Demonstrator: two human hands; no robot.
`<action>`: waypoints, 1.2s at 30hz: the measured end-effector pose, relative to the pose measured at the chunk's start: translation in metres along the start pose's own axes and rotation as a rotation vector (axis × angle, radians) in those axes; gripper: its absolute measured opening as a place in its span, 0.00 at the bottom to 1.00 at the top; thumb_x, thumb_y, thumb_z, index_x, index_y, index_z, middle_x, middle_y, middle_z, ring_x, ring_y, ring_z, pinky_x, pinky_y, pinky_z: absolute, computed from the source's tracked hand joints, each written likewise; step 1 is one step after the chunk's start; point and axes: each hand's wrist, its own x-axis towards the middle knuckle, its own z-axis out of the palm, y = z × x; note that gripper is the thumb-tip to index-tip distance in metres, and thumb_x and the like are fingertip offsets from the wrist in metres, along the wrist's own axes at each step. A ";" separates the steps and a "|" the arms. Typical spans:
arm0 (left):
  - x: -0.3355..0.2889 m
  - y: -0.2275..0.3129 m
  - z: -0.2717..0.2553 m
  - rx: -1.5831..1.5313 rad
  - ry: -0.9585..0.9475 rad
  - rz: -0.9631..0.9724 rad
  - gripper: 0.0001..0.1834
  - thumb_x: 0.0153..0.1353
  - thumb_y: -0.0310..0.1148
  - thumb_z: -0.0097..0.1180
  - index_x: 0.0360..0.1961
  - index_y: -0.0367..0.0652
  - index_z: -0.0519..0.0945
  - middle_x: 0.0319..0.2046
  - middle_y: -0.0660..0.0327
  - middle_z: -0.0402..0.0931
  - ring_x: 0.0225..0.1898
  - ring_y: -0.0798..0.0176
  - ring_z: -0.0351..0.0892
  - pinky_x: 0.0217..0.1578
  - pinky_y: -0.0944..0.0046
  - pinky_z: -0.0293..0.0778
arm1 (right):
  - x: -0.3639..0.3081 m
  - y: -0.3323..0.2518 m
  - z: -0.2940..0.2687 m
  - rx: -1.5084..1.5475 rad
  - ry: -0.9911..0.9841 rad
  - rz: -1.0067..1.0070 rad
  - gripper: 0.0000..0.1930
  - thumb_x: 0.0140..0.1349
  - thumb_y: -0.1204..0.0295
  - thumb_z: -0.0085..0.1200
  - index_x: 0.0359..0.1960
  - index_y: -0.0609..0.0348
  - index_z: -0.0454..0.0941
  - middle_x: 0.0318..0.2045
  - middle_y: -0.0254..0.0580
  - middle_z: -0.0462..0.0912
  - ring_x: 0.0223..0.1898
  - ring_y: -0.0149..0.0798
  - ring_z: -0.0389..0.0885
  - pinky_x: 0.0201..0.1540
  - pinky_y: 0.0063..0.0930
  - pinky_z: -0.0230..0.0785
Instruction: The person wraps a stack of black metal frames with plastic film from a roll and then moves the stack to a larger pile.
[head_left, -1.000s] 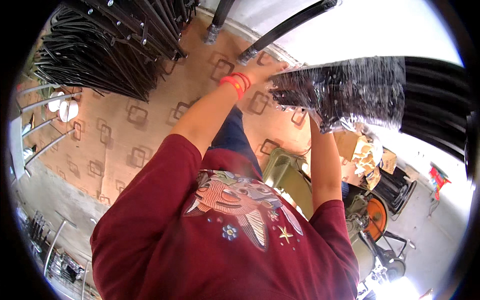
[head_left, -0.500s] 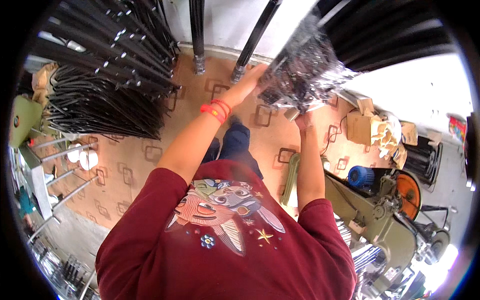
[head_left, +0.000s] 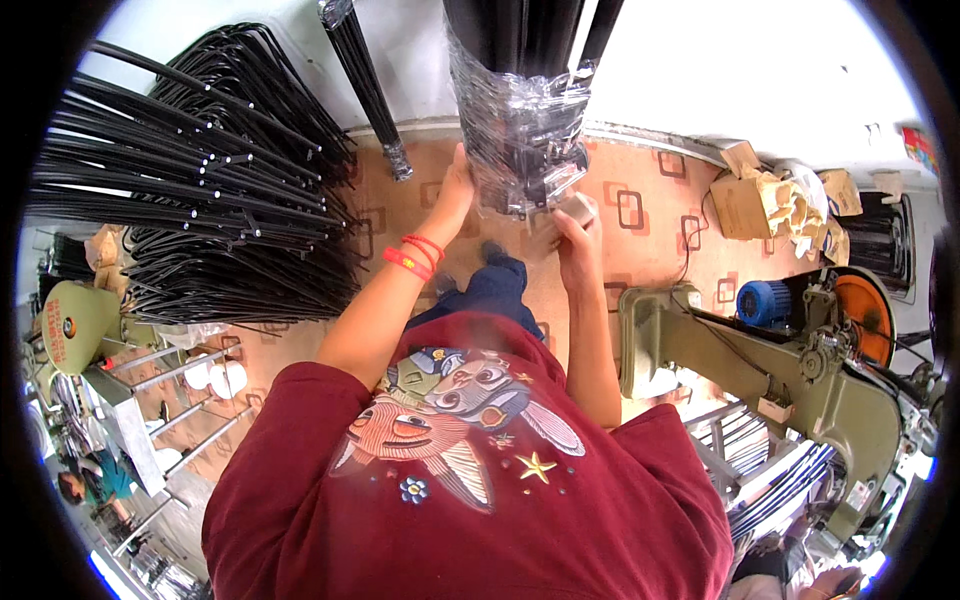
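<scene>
A bundle of black metal tubes [head_left: 520, 40] stands tilted in front of me, its lower end wrapped in shiny clear plastic film [head_left: 515, 125]. My left hand [head_left: 458, 188] is pressed against the left side of this wrapped end; the thumb shows and the other fingers are mostly hidden behind it. Just below the bundle's lower right corner, my right hand [head_left: 582, 245] is closed around a small greyish-brown roll [head_left: 574, 208], apparently of the clear film, partly smeared by motion.
Stacks of bent black tubes [head_left: 240, 270] fill the left side. A slimmer wrapped bundle [head_left: 370, 95] leans on the wall. To the right are an opened cardboard box [head_left: 750, 205] and a green machine [head_left: 740, 335] with a blue motor. Metal racking [head_left: 180, 430] stands lower left.
The wrapped bundle has swung leftward and more upright, now before me. My left hand has shifted left with it, and my right hand with the roll has moved slightly left.
</scene>
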 end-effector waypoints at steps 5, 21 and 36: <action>0.021 -0.028 -0.012 -0.157 -0.019 -0.174 0.29 0.64 0.54 0.28 0.52 0.43 0.67 0.38 0.65 0.72 0.39 0.69 0.68 0.42 0.69 0.63 | -0.006 -0.002 -0.004 -0.176 0.079 -0.118 0.24 0.44 0.79 0.47 0.49 0.61 0.63 0.35 0.38 0.73 0.33 0.31 0.73 0.37 0.24 0.68; -0.085 -0.009 -0.028 0.679 -0.173 0.425 0.19 0.53 0.24 0.49 0.46 0.34 0.62 0.41 0.50 0.63 0.41 0.56 0.68 0.40 0.62 0.66 | -0.037 0.020 0.057 -0.410 0.236 -0.184 0.24 0.46 0.80 0.50 0.48 0.61 0.61 0.34 0.43 0.72 0.31 0.32 0.72 0.33 0.22 0.66; -0.089 -0.072 -0.045 0.318 0.133 0.166 0.22 0.48 0.41 0.61 0.36 0.36 0.69 0.28 0.50 0.75 0.32 0.56 0.77 0.33 0.60 0.70 | 0.098 0.061 0.016 -0.418 0.062 -0.007 0.13 0.57 0.70 0.43 0.36 0.68 0.74 0.28 0.43 0.78 0.29 0.33 0.75 0.32 0.26 0.66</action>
